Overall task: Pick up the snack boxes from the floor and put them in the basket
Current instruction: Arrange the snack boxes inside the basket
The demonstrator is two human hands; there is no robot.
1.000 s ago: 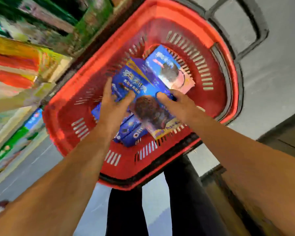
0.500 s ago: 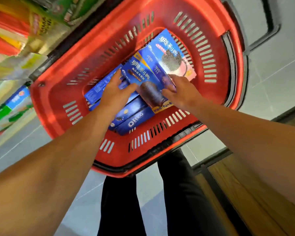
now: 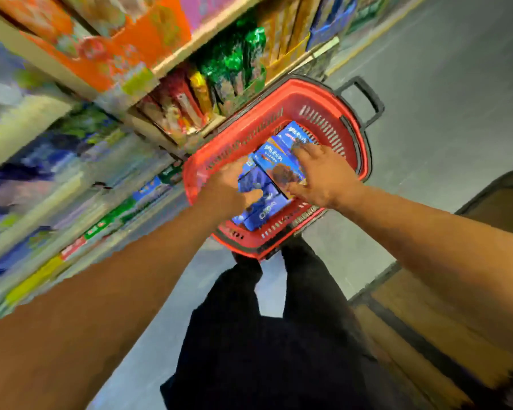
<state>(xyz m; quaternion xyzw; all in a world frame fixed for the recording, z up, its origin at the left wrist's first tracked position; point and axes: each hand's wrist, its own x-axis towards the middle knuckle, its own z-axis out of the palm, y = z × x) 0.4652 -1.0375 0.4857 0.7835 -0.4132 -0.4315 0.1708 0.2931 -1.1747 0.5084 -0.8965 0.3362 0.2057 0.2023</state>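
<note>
A: What's left of the basket (image 3: 323,110)?
B: Shelves (image 3: 172,59). Packets on them, mostly blurred. Green and yellow ones just beside the basket's far-left rim. Lower shelf edge runs along the left, coloured labels on it.

A: Basket itself?
B: Red, slotted walls, black handle (image 3: 365,99) at its far end. Sits on grey floor (image 3: 444,84), tight to the shelves.

A: Boxes?
B: All the boxes I can see are inside the basket. Blue boxes (image 3: 259,214) stacked at its near-left side, one reads OREO. Another blue box (image 3: 280,164) lies on top mid-basket, brown snack printed on it. A third (image 3: 293,134) pokes out past it toward the far wall.

A: Left hand?
B: Left hand (image 3: 228,187) is in the basket at its left side, over the lower stack. Fingers curled, thumb pointing at the boxes. Motion blur, so cannot tell whether it grips anything.

A: Right hand?
B: Right hand (image 3: 320,173) is at the basket's right side, fingers spread, palm down over the top box. Fingertips at that box's far end, thumb at its near corner. Not clamped on it. Contact or just hovering: can't say.

A: Hands together?
B: Apart, top box between them.

A: Nearer than the basket?
B: Dark trousers (image 3: 279,335), legs ending at its near rim. Wooden unit (image 3: 427,321) to the right of that.
</note>
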